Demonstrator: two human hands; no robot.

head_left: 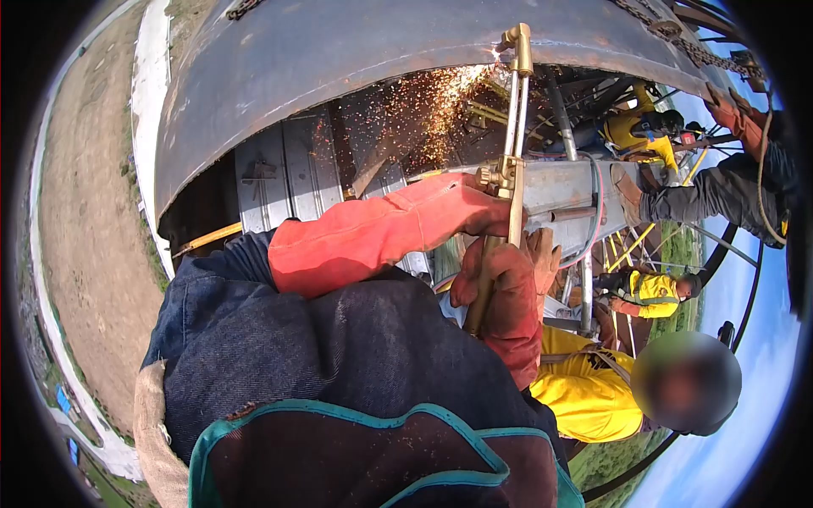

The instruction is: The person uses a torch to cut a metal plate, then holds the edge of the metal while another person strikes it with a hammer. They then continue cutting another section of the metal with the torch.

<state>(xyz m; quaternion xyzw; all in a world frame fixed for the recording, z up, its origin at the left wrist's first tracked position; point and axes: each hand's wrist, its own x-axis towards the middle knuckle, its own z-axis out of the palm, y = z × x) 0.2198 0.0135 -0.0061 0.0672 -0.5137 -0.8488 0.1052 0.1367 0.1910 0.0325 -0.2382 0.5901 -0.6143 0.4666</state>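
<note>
1. The right hand (pixel 508 288), the one nearer the person's body, had its gloved fingers curled around the rear handle of the torch (pixel 516 199).
2. The left hand (pixel 487 212) was farther forward, beside the valve knobs (pixel 486 176). Its fingers appeared to be grasping the torch too, though the glove hid part of the grip. Of the two, it was nearer the tip.
3. From both sets of fingers the torch lay straight ahead: its long axis ran away from the chest, leaning slightly right, with slim tubes leading to a head bent leftward.
4. The torch head (pixel 521 52) stood at the near edge of the steel plate (pixel 339 42), right of that edge's middle. The work hinged on how the tip sat against this edge; glare left me unable to tell whether they touched.
5. Sparks (pixel 449 106) sprayed from there back toward the person and leftward, below the edge.
6. Right of the hands looped a hose (pixel 600 195); a co-worker in a yellow shirt (pixel 584 398) was close beside the right arm.
</note>
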